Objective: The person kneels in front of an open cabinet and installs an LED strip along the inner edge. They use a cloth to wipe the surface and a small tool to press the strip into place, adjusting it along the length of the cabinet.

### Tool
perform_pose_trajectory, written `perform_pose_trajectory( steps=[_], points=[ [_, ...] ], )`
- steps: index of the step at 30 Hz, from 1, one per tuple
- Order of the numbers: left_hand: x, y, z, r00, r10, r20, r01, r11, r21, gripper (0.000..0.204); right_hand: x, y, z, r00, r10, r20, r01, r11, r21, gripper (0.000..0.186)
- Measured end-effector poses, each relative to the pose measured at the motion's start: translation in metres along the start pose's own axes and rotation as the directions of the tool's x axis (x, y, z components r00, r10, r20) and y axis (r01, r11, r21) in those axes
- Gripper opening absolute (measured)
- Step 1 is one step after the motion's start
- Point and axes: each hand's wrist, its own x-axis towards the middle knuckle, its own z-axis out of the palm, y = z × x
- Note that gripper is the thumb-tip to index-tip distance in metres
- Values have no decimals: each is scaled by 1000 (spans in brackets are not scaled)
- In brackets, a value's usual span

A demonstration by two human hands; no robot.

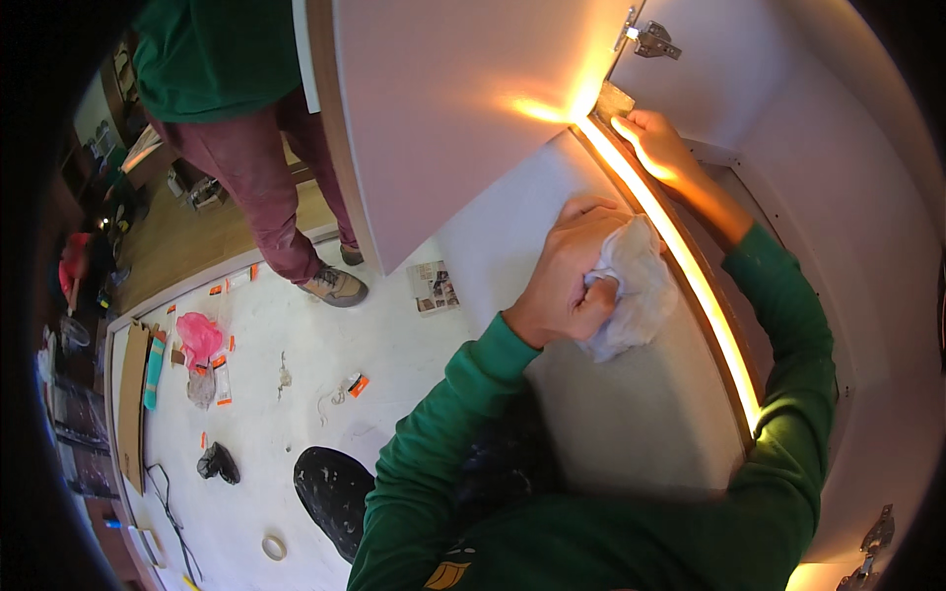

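Note:
My left hand is closed on a crumpled white cloth, over the pale panel beside a lit LED strip. The strip glows along a wooden edge inside a white cabinet. Near the strip's top end, my right hand has its fingers curled at a small beige piece; what they grip is partly hidden. An open white door with a metal hinge rises beside that corner.
Another person stands behind the door at upper left. On the white board floor lie a pink bag, cardboard strip, a tape roll, a newspaper piece, a dark crumpled item and several small packets.

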Motion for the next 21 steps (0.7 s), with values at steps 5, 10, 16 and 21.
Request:
perform_pose_trajectory(
  steps=[5,10,16,21],
  points=[
    [0,-1,-3,1000,-24,21,23,1000,11,41,-13,8,-2,980,201,9,-200,971,133,36],
    [-2,-8,-3,999,-6,41,6,1000,18,38,0,8,2,999,43,-19,-45,995,-92,37],
    [0,-11,-3,999,-8,53,6,999,42,34,-33,-11,-4,993,113,-36,-115,992,-56,40],
    [-2,-11,0,1000,16,7,-17,999,38,34,-33,-7,-5,993,119,-12,-118,992,49,39]
  ],
)
